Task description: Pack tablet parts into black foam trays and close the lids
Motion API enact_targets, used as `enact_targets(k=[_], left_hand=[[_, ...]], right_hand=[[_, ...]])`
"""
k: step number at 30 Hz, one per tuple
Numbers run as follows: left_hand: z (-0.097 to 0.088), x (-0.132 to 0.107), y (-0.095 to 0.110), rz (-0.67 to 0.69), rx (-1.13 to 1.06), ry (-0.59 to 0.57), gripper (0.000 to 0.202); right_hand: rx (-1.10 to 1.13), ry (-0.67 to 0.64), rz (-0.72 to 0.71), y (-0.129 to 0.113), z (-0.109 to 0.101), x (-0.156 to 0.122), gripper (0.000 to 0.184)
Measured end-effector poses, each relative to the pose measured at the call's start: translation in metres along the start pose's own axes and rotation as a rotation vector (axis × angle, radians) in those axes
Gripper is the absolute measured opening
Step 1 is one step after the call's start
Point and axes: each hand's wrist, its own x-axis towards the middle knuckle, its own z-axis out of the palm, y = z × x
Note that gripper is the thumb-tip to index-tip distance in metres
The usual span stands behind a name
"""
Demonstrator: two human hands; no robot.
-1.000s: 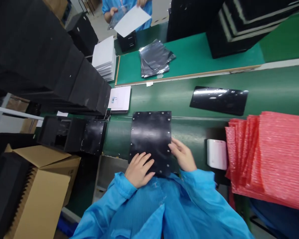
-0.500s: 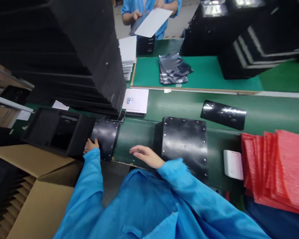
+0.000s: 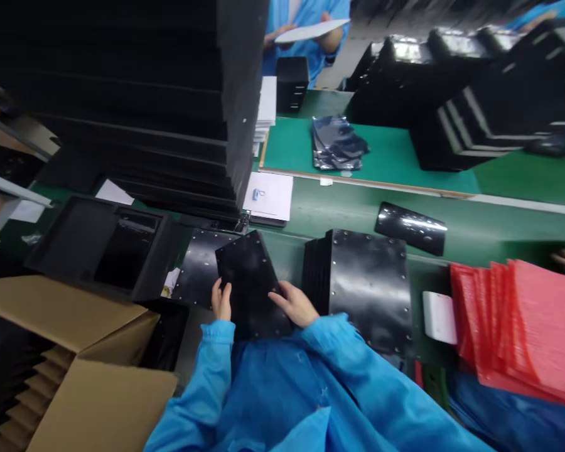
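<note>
We grasp the black panel [image 3: 248, 285] between left hand [image 3: 222, 301] and right hand [image 3: 297, 304], its long axis slanting forward-left.

Red bubble-wrap sheets [image 3: 541, 326]; 1 white object [image 3: 439, 317] just beside; open cardboard box [image 3: 103, 402] lower left.

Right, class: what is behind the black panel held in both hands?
Left of the held panel, part of another studded panel shows; right of it, green tabletop. Whatever the held panel covers directly cannot be seen.
</note>
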Motion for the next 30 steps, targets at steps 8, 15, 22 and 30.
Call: enact_targets(k=[8, 15, 22, 30], left_hand=[[0.117, -0.093, 0.062, 0.312, -0.144, -0.563, 0.061], [0.164, -0.14, 0.093, 0.77, 0.277, -0.314, 0.056], [0.19, -0.217, 0.114, 1.205, 0.844, -0.49, 0.048], [0.222, -0.232, 0.085, 1.114, 1.142, -0.378, 0.07]], right_hand=[[0.198, 0.505, 0.081, 0.084, -0.133, -0.114, 0.059], [0.081, 0.729, -0.085, 0.163, -0.188, -0.121, 0.06], [-0.254, 0.553, 0.039, 0.247, -0.183, -0.064, 0.06], [-0.422, 0.501, -0.088, 0.215, -0.219, -0.095, 0.047]])
